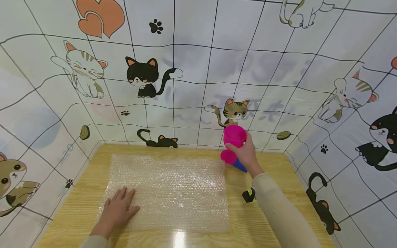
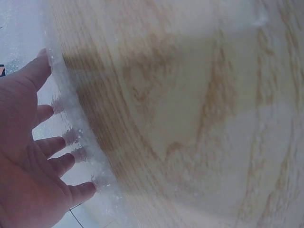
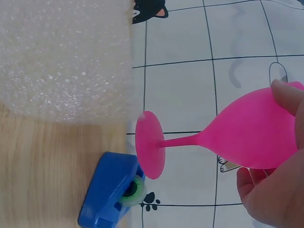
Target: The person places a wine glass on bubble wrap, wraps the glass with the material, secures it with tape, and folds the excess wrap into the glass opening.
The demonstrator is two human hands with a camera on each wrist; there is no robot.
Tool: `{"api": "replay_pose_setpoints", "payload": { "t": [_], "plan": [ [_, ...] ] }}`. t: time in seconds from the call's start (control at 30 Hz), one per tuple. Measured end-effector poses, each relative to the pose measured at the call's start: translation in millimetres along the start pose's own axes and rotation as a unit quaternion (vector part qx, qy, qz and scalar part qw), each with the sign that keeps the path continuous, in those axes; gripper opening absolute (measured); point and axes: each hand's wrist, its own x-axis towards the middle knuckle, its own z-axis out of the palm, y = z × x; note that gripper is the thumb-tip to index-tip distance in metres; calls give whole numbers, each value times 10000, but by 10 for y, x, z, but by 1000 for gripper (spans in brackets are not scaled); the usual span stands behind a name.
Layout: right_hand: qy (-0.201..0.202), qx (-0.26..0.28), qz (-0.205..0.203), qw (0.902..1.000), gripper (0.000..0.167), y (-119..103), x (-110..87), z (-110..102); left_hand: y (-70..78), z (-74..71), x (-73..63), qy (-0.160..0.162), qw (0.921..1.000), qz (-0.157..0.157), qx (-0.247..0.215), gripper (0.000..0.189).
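My right hand [image 1: 247,155] grips a bright pink plastic wine glass [image 1: 234,137] by its bowl, near the table's back edge. In the right wrist view the glass's thin stem and round foot [image 3: 151,145] point left, and fingers wrap the bowl. My left hand [image 1: 117,208] rests on the left part of a clear bubble wrap sheet [image 1: 176,193], fingers spread and straight. The left wrist view has its fingertips on the wrap near the sheet's edge. Below the glass's foot is a blue tape dispenser [image 3: 108,190] with a pale green roll.
A small black object [image 1: 248,195] with a yellow-green mark lies on the table beside my right forearm. The wood-grain table [image 1: 266,220] is enclosed at the back and sides by white cloth walls [image 1: 192,69] printed with cats and grid lines.
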Motion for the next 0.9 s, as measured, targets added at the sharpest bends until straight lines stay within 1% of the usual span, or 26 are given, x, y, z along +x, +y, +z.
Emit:
{"api": "replay_pose_setpoints", "payload": {
  "t": [0.1, 0.3, 0.4, 0.5, 0.7, 0.9],
  "plan": [
    [-13, 61, -66, 10000, 92, -17, 1, -38, 4, -3, -6, 14, 10000, 5, 5, 70],
    [-122, 3, 80, 9999, 92, -86, -39, -76, -5, 8, -1, 15, 10000, 27, 66, 71],
    [-262, -83, 161, 9995, 94, -110, -69, -75, -4, 13, 6, 27, 10000, 24, 91, 70],
    [-430, -129, 217, 9988, 96, -106, -98, -63, 5, 18, 11, 66, 9999, 9, 91, 65],
    [-650, -117, 169, 9977, 94, -71, -141, -19, 24, 33, 33, 284, 9995, 64, 122, 46],
    [-801, 90, 202, 9965, 86, -69, -173, 7, 22, 67, 46, 516, 9980, 224, 287, 40]
  ]
}}
